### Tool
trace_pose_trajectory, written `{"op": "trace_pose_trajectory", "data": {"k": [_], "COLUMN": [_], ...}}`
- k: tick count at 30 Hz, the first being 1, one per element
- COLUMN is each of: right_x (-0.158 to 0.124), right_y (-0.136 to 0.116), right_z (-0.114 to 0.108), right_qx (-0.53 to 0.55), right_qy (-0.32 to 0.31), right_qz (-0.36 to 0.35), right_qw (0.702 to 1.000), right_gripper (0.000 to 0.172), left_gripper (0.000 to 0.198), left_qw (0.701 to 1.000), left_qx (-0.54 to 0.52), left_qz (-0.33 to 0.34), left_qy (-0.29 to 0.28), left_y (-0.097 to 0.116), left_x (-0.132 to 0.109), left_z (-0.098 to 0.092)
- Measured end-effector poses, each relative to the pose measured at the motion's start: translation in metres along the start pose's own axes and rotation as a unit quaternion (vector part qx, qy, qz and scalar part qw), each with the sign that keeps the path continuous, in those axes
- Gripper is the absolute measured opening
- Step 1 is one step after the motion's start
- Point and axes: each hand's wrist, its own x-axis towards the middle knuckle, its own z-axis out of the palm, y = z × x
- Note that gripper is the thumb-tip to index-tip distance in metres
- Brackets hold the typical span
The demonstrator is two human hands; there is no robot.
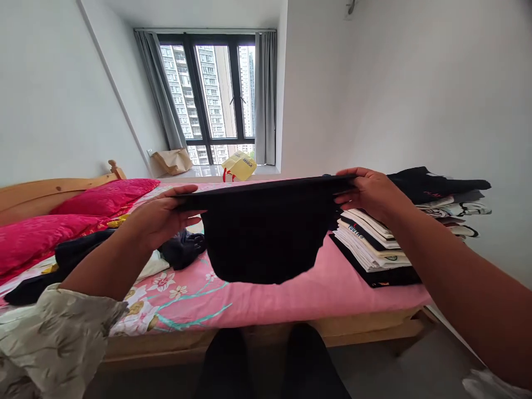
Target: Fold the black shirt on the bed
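Stretched between my two hands above the bed is a piece of black clothing (266,233), its top edge pulled nearly straight and its lower part hanging down. I cannot make out what kind of garment it is. My left hand (155,219) pinches its left end, fingers above and below the cloth. At the other end, slightly higher, my right hand (372,194) grips the right corner between thumb and fingers. Behind my right hand and forearm, partly hidden, stands a stack of folded clothes (361,244). Dark crumpled clothes (183,249) lie beyond my left hand.
The bed (266,305) has a pink flowered sheet and a wooden frame. Red pillows (108,197) lie by the headboard (62,191). On the window sill are a brown paper bag (172,160) and a yellow bag (240,165). A wall (415,100) borders the right side.
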Motion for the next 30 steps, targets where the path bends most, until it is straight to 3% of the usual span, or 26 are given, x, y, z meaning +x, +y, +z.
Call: {"op": "trace_pose_trajectory", "data": {"k": [3,5,7,9,11,13,16,18,22,30], "right_x": [-0.008,-0.025,-0.052,-0.088,-0.13,-0.172,-0.22,-0.238,-0.252,-0.254], "right_y": [-0.001,0.023,0.07,0.131,0.195,0.249,0.3,0.315,0.323,0.341], "right_z": [0.007,0.008,0.006,0.004,0.004,0.006,0.011,0.013,0.016,0.012], "right_qx": [0.048,0.021,-0.04,-0.092,-0.094,-0.09,-0.08,-0.072,-0.062,-0.135], "right_qy": [0.028,0.027,-0.016,-0.067,-0.133,-0.145,-0.161,-0.139,-0.101,-0.081], "right_qz": [-0.036,-0.042,-0.025,0.035,0.117,0.152,0.192,0.218,0.204,0.148], "right_qw": [0.998,0.999,0.999,0.993,0.98,0.974,0.965,0.963,0.972,0.976], "right_gripper": [0.035,0.035,0.038,0.043,0.047,0.043,0.045,0.047,0.045,0.041], "left_gripper": [0.037,0.037,0.036,0.037,0.036,0.036,0.044,0.047,0.056,0.062], "left_qw": [1.0,1.0,0.997,0.987,0.964,0.933,0.904,0.896,0.888,0.885], "left_qx": [-0.011,0.004,0.025,0.04,0.019,-0.025,-0.059,-0.072,-0.079,-0.076], "left_qz": [-0.011,-0.02,-0.072,-0.154,-0.259,-0.35,-0.409,-0.414,-0.414,-0.423], "left_qy": [-0.012,0.009,0.015,0.013,0.048,0.079,0.111,0.146,0.183,0.18], "left_y": [0.001,-0.021,-0.062,-0.118,-0.178,-0.231,-0.283,-0.299,-0.307,-0.319], "left_x": [-0.013,-0.03,-0.054,-0.086,-0.126,-0.165,-0.211,-0.228,-0.237,-0.241], "left_z": [0.008,0.002,-0.014,-0.035,-0.056,-0.075,-0.095,-0.102,-0.107,-0.104]}}
